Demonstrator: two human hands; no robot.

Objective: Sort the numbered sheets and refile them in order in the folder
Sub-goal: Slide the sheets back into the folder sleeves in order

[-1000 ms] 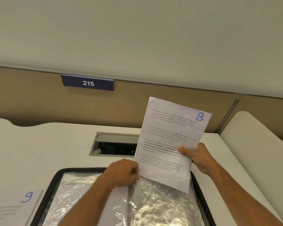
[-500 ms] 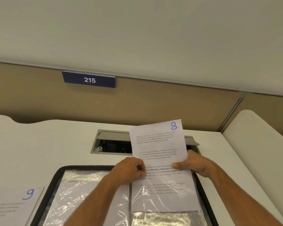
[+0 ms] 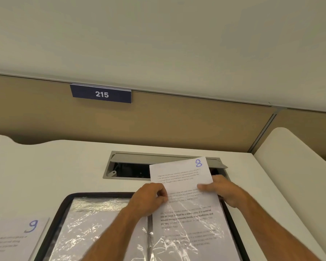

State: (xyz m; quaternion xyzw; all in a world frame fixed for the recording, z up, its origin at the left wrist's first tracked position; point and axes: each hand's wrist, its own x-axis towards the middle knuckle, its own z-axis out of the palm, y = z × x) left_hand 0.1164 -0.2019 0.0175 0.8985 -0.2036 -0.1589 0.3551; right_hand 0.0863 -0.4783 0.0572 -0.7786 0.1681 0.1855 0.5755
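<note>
Sheet 8 (image 3: 181,178) stands partway down in the right-hand sleeve (image 3: 192,232) of the open folder (image 3: 51,221). Its long axis runs away from you, nearly square to the folder's spine, with the top leaning a little to the left. The lower part already sits behind the crinkled plastic; the top part, with the blue 8 in its right corner, pokes out over the cable hatch (image 3: 132,162) at the back of the desk (image 3: 45,166).

Your left hand (image 3: 149,200) pinches the sheet's left edge at the mouth of the sleeve, fingers curled; whether it also holds the plastic lip I cannot tell. Your right hand (image 3: 222,191) holds the right edge a little higher, thumb across the face of the paper and fingers behind. Both hands sit at the pocket opening, level with each other and on either side of the sheet, so neither is clearly nearer.

The move ahead, as I judge it, turns on one line: the sheet must travel straight toward you, along its own length, into the sleeve. Keep the edges parallel to the spine, or a lower corner may catch in the wrinkled film.

Sheet 9 (image 3: 13,236) lies flat on the desk just left of the folder, nearer your left hand.
</note>
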